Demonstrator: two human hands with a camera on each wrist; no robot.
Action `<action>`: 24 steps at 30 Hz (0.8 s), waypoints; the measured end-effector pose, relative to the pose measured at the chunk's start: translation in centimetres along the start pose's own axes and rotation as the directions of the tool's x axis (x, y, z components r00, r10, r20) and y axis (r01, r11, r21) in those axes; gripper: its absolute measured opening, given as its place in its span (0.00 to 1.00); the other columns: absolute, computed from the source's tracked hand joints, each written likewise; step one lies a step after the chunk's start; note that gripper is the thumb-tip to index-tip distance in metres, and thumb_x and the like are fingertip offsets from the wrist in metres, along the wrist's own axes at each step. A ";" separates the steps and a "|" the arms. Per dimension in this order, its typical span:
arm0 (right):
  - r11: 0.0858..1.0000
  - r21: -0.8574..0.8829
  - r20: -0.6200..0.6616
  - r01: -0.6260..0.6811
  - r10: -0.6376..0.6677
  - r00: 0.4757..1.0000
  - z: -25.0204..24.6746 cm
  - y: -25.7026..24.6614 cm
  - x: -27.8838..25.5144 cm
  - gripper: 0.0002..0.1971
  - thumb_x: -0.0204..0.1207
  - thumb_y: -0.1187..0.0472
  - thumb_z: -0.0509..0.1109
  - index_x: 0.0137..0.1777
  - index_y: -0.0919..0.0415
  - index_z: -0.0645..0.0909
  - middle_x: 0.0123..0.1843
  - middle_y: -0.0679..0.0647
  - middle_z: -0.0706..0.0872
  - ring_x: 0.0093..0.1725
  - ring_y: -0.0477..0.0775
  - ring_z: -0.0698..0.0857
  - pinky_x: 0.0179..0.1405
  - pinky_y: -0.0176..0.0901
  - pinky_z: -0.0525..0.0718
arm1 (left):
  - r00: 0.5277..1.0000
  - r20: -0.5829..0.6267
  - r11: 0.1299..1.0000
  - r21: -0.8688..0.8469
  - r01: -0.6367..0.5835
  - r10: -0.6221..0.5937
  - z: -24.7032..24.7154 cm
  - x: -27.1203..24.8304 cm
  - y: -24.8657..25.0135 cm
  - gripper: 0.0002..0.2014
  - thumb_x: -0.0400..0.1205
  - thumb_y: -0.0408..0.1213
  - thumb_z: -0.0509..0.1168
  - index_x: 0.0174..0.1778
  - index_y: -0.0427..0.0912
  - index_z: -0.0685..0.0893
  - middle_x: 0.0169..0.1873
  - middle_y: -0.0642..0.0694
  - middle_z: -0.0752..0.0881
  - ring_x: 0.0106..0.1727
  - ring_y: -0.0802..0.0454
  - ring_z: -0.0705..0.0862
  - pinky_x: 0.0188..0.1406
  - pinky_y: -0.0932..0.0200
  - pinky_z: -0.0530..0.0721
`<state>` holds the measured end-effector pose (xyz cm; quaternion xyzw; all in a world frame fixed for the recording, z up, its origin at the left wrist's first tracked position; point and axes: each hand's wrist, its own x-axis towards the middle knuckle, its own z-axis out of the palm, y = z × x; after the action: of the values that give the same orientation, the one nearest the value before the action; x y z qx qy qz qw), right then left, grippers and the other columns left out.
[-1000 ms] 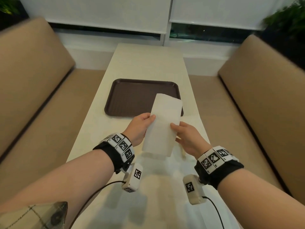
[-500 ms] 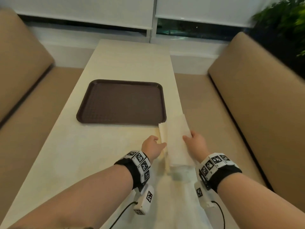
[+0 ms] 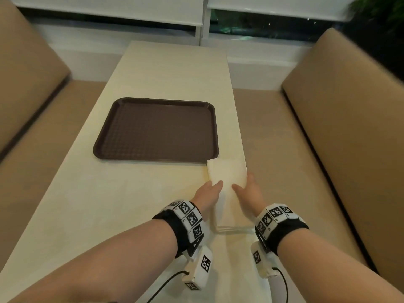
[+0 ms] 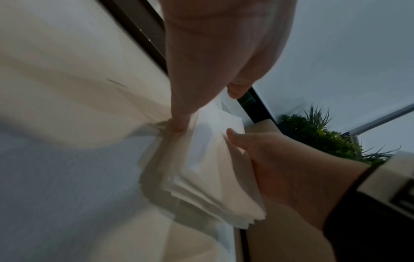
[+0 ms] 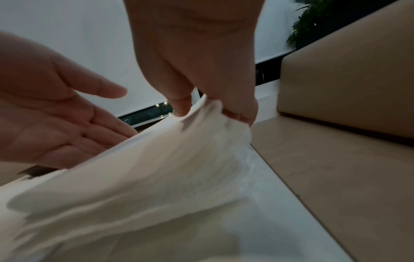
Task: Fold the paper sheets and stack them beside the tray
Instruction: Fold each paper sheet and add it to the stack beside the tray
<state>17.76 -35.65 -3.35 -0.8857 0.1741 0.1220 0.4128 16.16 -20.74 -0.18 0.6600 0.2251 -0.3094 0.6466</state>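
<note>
We find no words, brand names or numbers that can be read in any view. The only printed signs are the black-and-white square code patterns on the left wristband [image 3: 189,219], the right wristband [image 3: 276,217] and the small white units hanging under each wrist [image 3: 202,266]; these carry no letters or digits.

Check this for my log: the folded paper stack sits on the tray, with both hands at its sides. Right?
Not quite. The head view shows the stack on the table, beside the tray, at its near right corner. The left hand and right hand do flank it.
</note>
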 end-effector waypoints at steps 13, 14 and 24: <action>0.987 -0.144 0.168 -0.065 0.089 0.982 -1.4 -1.3 0.7 0.34 0.85 0.43 0.52 0.86 0.55 0.44 0.85 0.59 0.59 0.82 0.64 0.62 0.80 0.58 0.61 | 0.996 0.083 1.000 0.008 0.017 -0.017 -0.4 -2.3 1.6 0.40 0.81 0.67 0.48 0.82 0.41 0.61 0.81 0.47 0.64 0.81 0.45 0.64 0.81 0.44 0.58; 0.987 -0.127 0.150 -0.095 0.114 0.982 -1.7 -1.5 0.5 0.35 0.85 0.42 0.52 0.86 0.57 0.46 0.84 0.60 0.61 0.81 0.65 0.64 0.79 0.58 0.62 | 0.998 0.063 1.000 0.029 0.012 -0.014 -0.8 -3.1 2.1 0.39 0.83 0.66 0.47 0.83 0.39 0.60 0.81 0.46 0.63 0.81 0.43 0.63 0.81 0.44 0.58; 0.888 -0.385 0.131 0.253 -0.218 0.967 -4.4 -0.5 -14.9 0.16 0.78 0.58 0.71 0.64 0.60 0.81 0.57 0.53 0.82 0.59 0.54 0.79 0.52 0.37 0.70 | 0.970 -0.115 0.917 0.366 -0.160 0.215 -13.5 -8.2 1.4 0.28 0.87 0.53 0.53 0.80 0.42 0.67 0.79 0.47 0.68 0.79 0.48 0.67 0.74 0.57 0.63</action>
<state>4.77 -35.67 5.11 -0.9597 0.0193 0.1411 0.2424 12.97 -6.58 6.19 0.8057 0.1502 -0.2300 0.5247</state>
